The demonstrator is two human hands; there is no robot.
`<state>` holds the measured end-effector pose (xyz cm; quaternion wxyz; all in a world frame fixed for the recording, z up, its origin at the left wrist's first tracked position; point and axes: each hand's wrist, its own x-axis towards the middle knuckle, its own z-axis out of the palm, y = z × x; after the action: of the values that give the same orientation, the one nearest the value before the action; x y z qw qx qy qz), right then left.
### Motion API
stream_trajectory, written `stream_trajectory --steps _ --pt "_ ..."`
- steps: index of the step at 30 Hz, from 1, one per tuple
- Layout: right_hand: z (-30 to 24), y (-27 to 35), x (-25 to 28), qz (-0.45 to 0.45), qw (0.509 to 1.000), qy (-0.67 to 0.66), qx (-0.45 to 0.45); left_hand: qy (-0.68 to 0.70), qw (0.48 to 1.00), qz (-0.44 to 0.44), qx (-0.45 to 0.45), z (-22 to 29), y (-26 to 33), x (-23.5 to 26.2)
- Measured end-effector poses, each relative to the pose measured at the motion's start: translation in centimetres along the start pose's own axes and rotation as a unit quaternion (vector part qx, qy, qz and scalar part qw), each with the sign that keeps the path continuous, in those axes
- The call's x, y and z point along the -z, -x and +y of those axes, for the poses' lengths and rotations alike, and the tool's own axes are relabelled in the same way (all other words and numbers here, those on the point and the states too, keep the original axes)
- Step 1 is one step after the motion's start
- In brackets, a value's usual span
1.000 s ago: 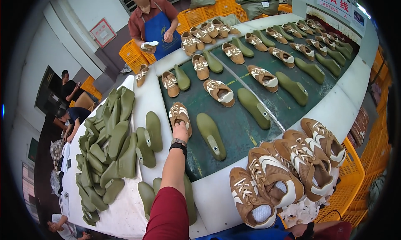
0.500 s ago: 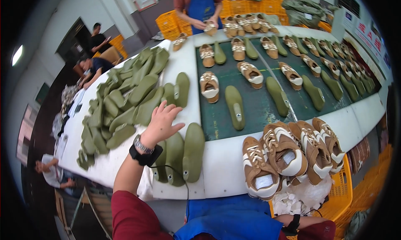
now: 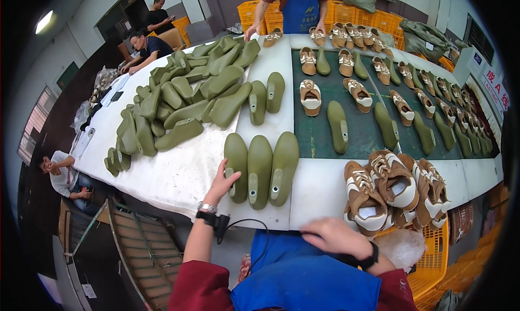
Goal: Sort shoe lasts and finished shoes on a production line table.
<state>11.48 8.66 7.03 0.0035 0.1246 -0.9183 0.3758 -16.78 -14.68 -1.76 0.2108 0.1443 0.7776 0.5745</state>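
Three green shoe lasts point(image 3: 260, 173) lie side by side on the near white tabletop. At the left one, my left hand point(image 3: 218, 183) touches its edge, fingers stretched and thumb over its surface. My right hand point(image 3: 338, 236) hovers at the table's front edge, its fingers smeared by motion. To its right stands a cluster of brown-and-white sneakers point(image 3: 398, 189). Two more lasts point(image 3: 266, 97) lie beyond the three, next to a large heap of lasts point(image 3: 184, 94). Sneakers and lasts alternate in rows on the green conveyor belt point(image 3: 319, 140).
Across the table a person in a blue apron point(image 3: 301, 12) has one hand by the heap and the other at a sneaker. A yellow crate point(image 3: 433, 257) stands below the near sneakers. Wooden racks point(image 3: 146, 251) are at lower left; other people sit along the left.
My left hand has come down toward me onto the left last. My right hand has risen into view at the table edge. The person opposite has put a sneaker down; the view has shifted.
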Motion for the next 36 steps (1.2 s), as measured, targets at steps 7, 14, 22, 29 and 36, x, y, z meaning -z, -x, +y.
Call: stream_trajectory --steps 7,14,22,29,36 --pt "4.5 -13.9 -5.1 0.307 0.936 0.149 -0.091 0.032 0.998 0.029 -0.039 -2.3 -0.9 -3.2" --pt "8.0 -16.5 -6.2 0.280 0.929 0.183 -0.155 -0.056 0.994 -0.015 -0.088 -1.4 -0.1 -6.3" --pt "8.6 -15.1 -5.7 0.320 0.910 0.224 -0.137 -0.143 0.969 -0.197 -0.043 2.2 -5.1 -0.8" --pt "7.8 -15.7 -5.4 0.325 0.905 0.245 -0.123 -0.289 0.946 0.144 -0.038 6.2 -18.0 15.9" --pt "7.6 -15.3 -5.5 0.305 0.915 0.222 -0.142 -0.463 0.841 0.251 0.123 -0.1 -24.9 16.3"
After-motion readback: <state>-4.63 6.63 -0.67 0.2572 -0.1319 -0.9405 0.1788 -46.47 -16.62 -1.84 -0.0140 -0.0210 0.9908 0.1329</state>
